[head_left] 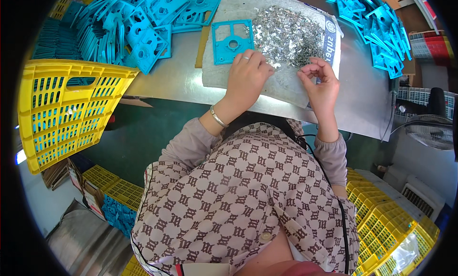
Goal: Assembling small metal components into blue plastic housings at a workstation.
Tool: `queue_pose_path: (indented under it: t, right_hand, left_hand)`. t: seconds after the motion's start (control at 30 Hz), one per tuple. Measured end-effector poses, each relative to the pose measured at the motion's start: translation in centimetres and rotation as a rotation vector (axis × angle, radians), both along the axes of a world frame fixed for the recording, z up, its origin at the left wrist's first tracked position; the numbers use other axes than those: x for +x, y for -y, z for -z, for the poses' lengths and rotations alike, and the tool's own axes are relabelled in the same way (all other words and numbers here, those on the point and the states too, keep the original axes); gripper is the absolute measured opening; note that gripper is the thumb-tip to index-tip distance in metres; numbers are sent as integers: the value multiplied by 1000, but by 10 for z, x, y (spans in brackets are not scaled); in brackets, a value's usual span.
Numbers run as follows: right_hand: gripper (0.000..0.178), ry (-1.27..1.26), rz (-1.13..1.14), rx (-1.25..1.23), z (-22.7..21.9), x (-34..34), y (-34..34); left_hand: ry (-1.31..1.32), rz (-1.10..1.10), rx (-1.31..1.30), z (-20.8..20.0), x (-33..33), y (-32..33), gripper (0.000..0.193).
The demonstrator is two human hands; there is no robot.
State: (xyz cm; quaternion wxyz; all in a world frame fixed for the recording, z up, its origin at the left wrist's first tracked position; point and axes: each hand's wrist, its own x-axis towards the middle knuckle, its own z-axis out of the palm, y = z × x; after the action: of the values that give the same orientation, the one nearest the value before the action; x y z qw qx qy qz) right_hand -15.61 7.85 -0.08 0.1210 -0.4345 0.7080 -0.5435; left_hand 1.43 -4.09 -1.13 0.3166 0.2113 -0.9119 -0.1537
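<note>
A turquoise plastic frame plate [221, 48] with a round hole lies flat on a worn pale sheet [224, 78]. Beside it spreads a heap of small metal pieces, with shiny flat clips [274, 30] on the left and darker screws [310, 49] on the right. My left hand [247, 80] is at the heap's near edge, by the plate's corner, thumb and fingertips drawn together. At the screw side, my right hand [322, 83] pinches thumb against forefinger, other fingers curled. Whatever sits in either pinch is too small to make out.
Many turquoise plates [143, 28] pile up at the left, by a yellow crate [78, 104]; more plates [374, 33] lie at the right. The metal table [176, 80] ends just before my body. A fan [431, 133] and yellow crates [381, 219] stand at right.
</note>
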Motion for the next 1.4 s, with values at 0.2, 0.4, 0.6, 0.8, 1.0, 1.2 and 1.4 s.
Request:
queue_pose_path:
  t: [0.2,0.4,0.6,0.8,1.0,1.2,1.4]
  right_hand:
    - [39,13,-43,55,-3,14,7]
    - [38,228,-121,-52,-12,29,7]
    - [37,468,-208,-112,-26,32,2]
    - [38,376,-211,-132,-26,39,1]
    - [37,46,-196,-114,-20,38,5]
    - [33,2,-158,-49,-12,37,18]
    - [31,-279,-169,-72,-25,48,30]
  left_hand:
    - [-1,-18,3,7,7,-3,15]
    - [-206,62,550,-14,12,-14,11]
    - [-254,156,783,-29,16,-14,14]
    - [-258,147,916,-31,18,-16,14]
    - [-202,79,561,-21,30,-1,32]
    - [-28,-191,75,9,44,35,75]
    - [-138,-89,111,-27,42,15,77]
